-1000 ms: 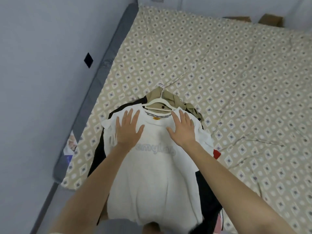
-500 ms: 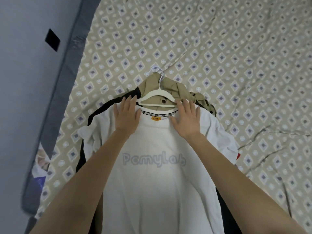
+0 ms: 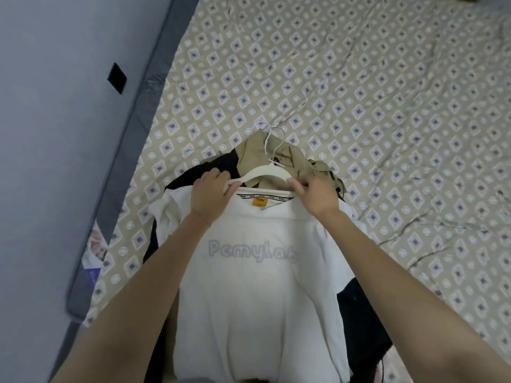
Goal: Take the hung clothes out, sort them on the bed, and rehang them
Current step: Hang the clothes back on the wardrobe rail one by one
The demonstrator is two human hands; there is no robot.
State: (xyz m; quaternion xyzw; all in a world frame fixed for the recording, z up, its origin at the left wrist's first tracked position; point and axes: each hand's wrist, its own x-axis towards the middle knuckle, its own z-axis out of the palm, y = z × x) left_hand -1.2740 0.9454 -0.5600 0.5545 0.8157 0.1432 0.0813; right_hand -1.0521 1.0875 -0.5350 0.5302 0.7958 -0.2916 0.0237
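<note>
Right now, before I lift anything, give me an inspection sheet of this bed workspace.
Surface: bed, beige diamond-print sheet, wrinkled.
Job's things: white T-shirt on top of a pile, white hanger at its collar; tan garment and black garment underneath.
Clutter: printed paper at the bed's left edge.
Grippers: left hand and right hand each grip one end of the white hanger.
Cables: nothing seen.
Surroundings: grey wall on the left, with a black square on it.

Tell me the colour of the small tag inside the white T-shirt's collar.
Orange-yellow; the small square tag on the white T-shirt shows best in the head view.
</note>
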